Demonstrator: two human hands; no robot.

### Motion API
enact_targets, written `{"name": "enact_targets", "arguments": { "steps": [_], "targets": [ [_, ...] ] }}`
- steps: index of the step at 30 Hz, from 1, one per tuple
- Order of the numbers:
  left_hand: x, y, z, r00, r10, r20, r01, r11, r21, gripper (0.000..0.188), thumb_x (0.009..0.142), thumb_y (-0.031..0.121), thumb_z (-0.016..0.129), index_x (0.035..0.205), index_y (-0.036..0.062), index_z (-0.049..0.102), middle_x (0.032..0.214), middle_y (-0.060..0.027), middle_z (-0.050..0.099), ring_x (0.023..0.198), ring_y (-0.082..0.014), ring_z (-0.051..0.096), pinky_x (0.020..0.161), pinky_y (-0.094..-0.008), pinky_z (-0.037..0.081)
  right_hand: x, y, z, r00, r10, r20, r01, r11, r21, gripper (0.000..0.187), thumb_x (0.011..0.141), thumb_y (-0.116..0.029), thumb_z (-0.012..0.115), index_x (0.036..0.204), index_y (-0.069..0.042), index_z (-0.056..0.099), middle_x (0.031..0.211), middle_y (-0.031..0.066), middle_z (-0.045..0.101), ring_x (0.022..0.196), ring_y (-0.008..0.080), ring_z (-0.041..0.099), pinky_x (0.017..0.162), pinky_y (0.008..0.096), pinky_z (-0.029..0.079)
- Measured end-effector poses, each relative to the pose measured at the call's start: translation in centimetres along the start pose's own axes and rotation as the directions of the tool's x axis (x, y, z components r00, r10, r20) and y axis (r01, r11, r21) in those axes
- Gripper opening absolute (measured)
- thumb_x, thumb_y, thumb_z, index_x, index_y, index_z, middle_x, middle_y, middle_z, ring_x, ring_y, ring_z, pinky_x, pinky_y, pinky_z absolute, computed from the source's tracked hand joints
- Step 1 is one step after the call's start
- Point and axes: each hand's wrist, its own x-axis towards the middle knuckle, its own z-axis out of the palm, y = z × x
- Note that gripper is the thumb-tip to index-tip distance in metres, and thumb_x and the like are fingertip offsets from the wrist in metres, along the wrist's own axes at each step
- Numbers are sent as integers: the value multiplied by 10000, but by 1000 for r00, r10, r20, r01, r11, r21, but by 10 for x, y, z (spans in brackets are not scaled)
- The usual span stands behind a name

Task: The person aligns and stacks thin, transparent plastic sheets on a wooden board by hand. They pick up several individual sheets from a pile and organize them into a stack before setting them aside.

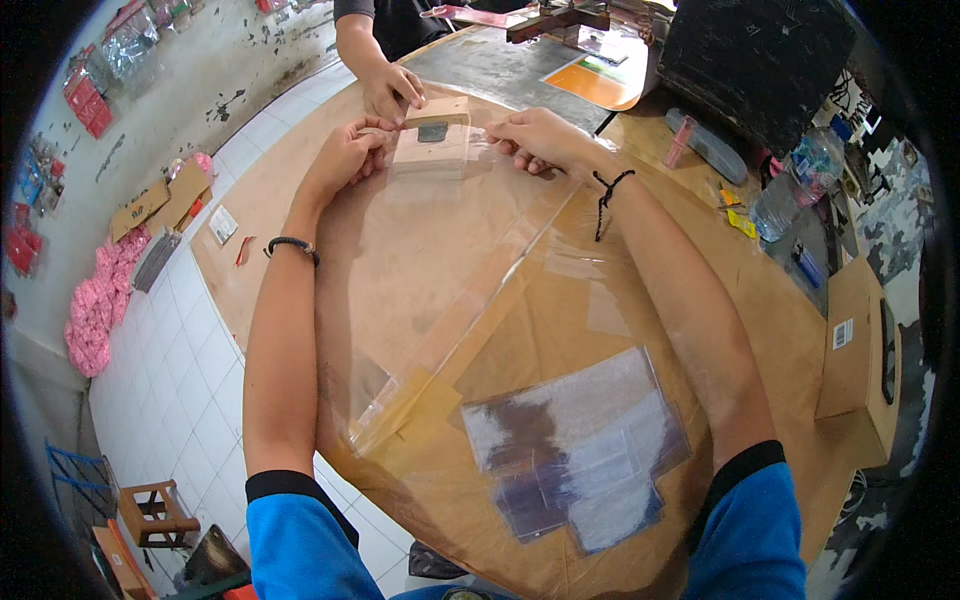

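Observation:
A clear plastic sheet [410, 255] spreads over the brown-covered table, its long edge running diagonally toward me. At its far end lies a pale wooden block [430, 160] with a small dark rectangular plate [432, 132] on top. My left hand [350, 155] is closed in a pinch on the sheet at the block's left side. To the block's right, my right hand [540, 140] pinches the sheet too, fingers curled. Another person's hand [388, 88] reaches in from the far side and touches the block's far left corner.
Several clear plastic pieces [580, 445] overlap on the near table. A cardboard box [860, 360], a water bottle [795, 190] and blue pens [808, 265] stand or lie at the right. A black panel [755, 70] rises at the far right. Pink bundles [98, 300] lie on the tiled floor.

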Motion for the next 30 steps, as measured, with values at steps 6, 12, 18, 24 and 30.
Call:
{"name": "enact_targets", "arguments": {
  "steps": [6,12,18,24,30],
  "targets": [
    [-1,5,8,999,43,-28,-42,999,27,323,934,129,574,1228,-4,579,713,8,575,519,-39,477,448,-197,350,2,3,-9,1000,0,4,0,998,-67,296,978,-375,611,916,-86,633,664,-26,562,474,48,489,397,223,348],
    [9,-4,7,996,89,15,-89,996,-29,298,917,131,569,1182,8,624,720,-19,616,557,-77,521,485,-229,401,2,7,-8,999,-19,-27,16,994,-104,357,994,-420,602,809,-116,570,556,-60,525,414,24,452,362,206,320],
    [15,-20,0,993,100,66,-90,987,-134,249,960,78,562,1195,2,591,744,28,565,596,-55,490,531,-211,388,6,8,-11,999,-36,25,38,993,-115,319,1002,-337,588,794,-96,591,618,-43,530,470,53,490,390,224,362],
    [5,-6,0,997,68,41,-67,998,-6,266,942,99,562,1195,25,599,731,21,591,563,-56,498,497,-215,393,4,4,-6,1000,-14,-12,13,994,-105,315,1002,-384,596,861,-103,615,580,-62,517,433,21,461,369,204,328],
    [0,0,1,997,78,28,-79,996,32,322,904,114,546,1210,27,601,716,12,605,525,-62,501,449,-227,385,11,12,-8,1000,-12,-19,9,993,-117,306,1000,-396,606,927,-101,642,604,-75,512,430,9,454,360,191,315]
  ]
}}
